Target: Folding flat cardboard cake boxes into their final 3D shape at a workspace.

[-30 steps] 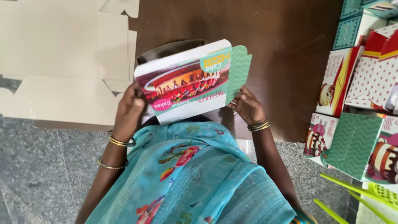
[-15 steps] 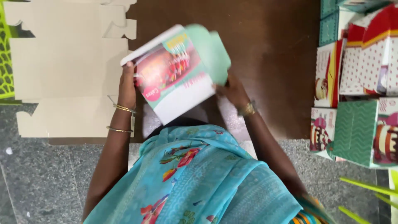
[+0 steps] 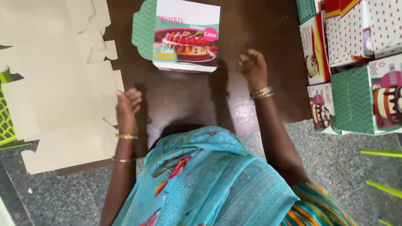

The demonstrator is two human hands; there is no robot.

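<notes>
Two hands empty, fingers apart: left hand (image 3: 127,104) touching flat cardboard (image 3: 54,96); right hand (image 3: 253,67) near cake box (image 3: 186,35), lengthwise across upper frame, flap leftward.

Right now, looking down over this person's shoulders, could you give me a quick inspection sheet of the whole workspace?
Surface: dark brown board lying on a grey speckled stone floor.
Job's things: one folded cake box with a cake picture and a green side flap, lying apart from both hands.
Clutter: stack of flat unfolded cardboard blanks on the left; finished boxes piled on the right; green strips at lower right.
Hands: left hand open, resting at the edge of the blanks; right hand open, empty, beside the box.
Cables: nothing seen.
Surroundings: a turquoise flowered garment fills the lower middle; no other people seen.
</notes>
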